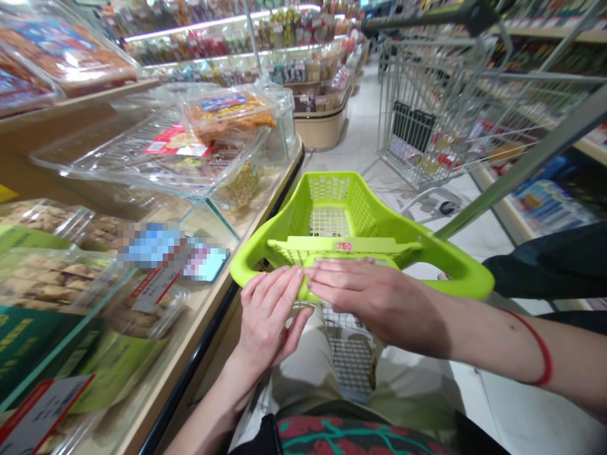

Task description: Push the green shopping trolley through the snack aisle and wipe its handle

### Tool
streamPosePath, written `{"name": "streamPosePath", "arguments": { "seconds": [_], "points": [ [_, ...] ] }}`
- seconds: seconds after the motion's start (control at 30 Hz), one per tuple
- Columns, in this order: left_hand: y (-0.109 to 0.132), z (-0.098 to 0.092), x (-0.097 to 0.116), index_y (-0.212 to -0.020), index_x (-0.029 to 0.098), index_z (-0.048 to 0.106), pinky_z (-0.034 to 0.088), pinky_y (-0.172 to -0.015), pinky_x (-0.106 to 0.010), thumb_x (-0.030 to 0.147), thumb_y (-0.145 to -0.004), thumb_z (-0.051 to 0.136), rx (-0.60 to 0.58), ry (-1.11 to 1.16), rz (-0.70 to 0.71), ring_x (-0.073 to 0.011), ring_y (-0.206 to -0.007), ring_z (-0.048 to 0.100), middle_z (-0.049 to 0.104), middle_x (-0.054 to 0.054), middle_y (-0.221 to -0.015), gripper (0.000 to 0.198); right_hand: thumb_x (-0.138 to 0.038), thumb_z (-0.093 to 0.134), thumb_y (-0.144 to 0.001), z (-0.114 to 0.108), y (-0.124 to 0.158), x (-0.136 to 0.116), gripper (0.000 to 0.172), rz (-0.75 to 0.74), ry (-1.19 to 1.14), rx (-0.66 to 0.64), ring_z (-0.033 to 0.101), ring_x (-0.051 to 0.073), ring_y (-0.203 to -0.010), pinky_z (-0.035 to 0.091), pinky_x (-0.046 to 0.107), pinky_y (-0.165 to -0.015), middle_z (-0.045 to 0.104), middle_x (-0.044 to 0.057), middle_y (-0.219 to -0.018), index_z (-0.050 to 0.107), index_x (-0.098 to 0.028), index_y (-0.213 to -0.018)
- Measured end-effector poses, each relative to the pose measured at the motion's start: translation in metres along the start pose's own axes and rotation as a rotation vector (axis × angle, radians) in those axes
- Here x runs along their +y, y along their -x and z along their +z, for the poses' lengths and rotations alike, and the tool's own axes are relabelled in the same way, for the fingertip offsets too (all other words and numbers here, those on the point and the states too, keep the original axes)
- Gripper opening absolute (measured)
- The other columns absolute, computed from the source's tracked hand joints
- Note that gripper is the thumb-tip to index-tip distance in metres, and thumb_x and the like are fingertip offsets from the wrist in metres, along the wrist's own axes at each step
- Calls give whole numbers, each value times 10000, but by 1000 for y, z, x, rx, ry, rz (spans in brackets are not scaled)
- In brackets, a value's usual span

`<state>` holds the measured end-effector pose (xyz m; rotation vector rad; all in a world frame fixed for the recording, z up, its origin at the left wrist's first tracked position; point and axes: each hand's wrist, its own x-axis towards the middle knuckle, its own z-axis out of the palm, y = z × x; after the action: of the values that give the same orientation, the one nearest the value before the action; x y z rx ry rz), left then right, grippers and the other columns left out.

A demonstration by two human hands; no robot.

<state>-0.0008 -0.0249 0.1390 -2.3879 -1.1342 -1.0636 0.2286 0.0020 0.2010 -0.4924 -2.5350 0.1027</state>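
Observation:
My left hand (268, 319) lies palm-down against the inner edge of a lime-green plastic shopping trolley basket (265, 260), its fingers slightly spread. My right hand (370, 297) rests flat on the basket's front bar (308, 281), fingertips almost meeting those of my left hand. Neither hand curls around the plastic. A red string bracelet (540, 347) circles my right wrist. Below my hands, the trolley's wire mesh (351, 360) shows over my light trousers.
To the left, a glass display counter (203, 335) with a black edge holds clear tubs of snacks, including an orange-filled tub (230, 110). A wire shopping trolley (436, 107) stands ahead right on the tiled aisle floor (360, 142). Shelves of packaged goods line both sides.

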Motion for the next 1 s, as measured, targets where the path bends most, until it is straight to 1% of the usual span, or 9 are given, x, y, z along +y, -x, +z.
{"name": "streamPosePath", "arguments": {
  "seconds": [0.1, 0.23, 0.37, 0.47, 0.57, 0.7, 0.87, 0.93, 1.0],
  "points": [
    [0, 0, -1, -1471, 203, 428, 379, -1049, -414, 224, -892, 594, -1, -10, 9, -261, -1155, 647, 692, -112, -1251, 603, -87, 508, -929, 1, -2, 2, 349, -1, 1, 7, 573, 191, -1281, 464, 377, -1118, 654, 132, -1315, 654, -132, -1243],
    [-1, 0, -5, -1465, 202, 438, 374, -1053, -398, 194, -896, 598, -11, -12, 27, -244, -1155, 651, 697, -105, -1248, 591, -101, 527, -930, -11, 25, 4, 424, 49, -21, 0, 526, 190, -1327, 447, 388, -1130, 614, 114, -1372, 587, -165, -1344],
    [-1, 1, -7, -1453, 196, 456, 381, -1046, -392, 189, -905, 601, 3, 0, 41, -239, -1155, 655, 705, -105, -1234, 567, -123, 466, -956, -33, 54, 5, 529, 122, -7, -77, 537, 184, -1312, 471, 387, -1114, 581, 36, -1406, 473, -293, -1456],
    [-1, 2, -6, -1424, 195, 491, 388, -1036, -395, 192, -907, 610, 21, 22, 32, -240, -1152, 659, 708, -106, -1229, 530, -144, 455, -959, -42, 61, 6, 531, 137, 9, -86, 569, 174, -1275, 502, 343, -1086, 597, -2, -1386, 475, -347, -1450],
    [-1, 1, -4, -1390, 210, 524, 398, -1021, -392, 190, -910, 610, 32, 45, 14, -231, -1138, 666, 711, -92, -1225, 489, -107, 452, -947, -38, 53, 7, 512, 117, -14, -72, 560, 166, -1287, 494, 329, -1089, 600, 13, -1390, 531, -307, -1411],
    [-3, 0, -2, -1341, 185, 558, 395, -1018, -394, 175, -913, 607, 31, 65, 2, -228, -1129, 666, 716, -100, -1213, 431, -19, 417, -913, -17, 25, 11, 504, 65, -35, -60, 531, 154, -1320, 452, 336, -1125, 591, 57, -1406, 594, -219, -1341],
    [-2, 1, -3, -1300, 161, 581, 387, -1027, -391, 157, -906, 618, 52, 80, -4, -222, -1122, 665, 720, -112, -1198, 396, -102, 442, -963, 3, -13, 15, 329, 0, -35, -69, 583, 180, -1269, 462, 330, -1118, 645, 151, -1325, 656, -101, -1213],
    [-1, 1, -3, -1296, 158, 586, 384, -1030, -387, 159, -906, 619, 58, 80, 1, -222, -1121, 665, 720, -114, -1197, 392, -104, 428, -971, 6, -18, 15, 323, -9, -33, -51, 586, 178, -1265, 471, 331, -1112, 650, 157, -1316, 654, -93, -1201],
    [-1, 1, -4, -1311, 164, 580, 380, -1034, -385, 173, -911, 617, 54, 84, 4, -223, -1125, 666, 720, -110, -1199, 402, -101, 440, -966, 6, -15, 15, 320, 3, -31, -25, 586, 180, -1265, 477, 345, -1109, 646, 149, -1325, 649, -107, -1209]
  ]
}}
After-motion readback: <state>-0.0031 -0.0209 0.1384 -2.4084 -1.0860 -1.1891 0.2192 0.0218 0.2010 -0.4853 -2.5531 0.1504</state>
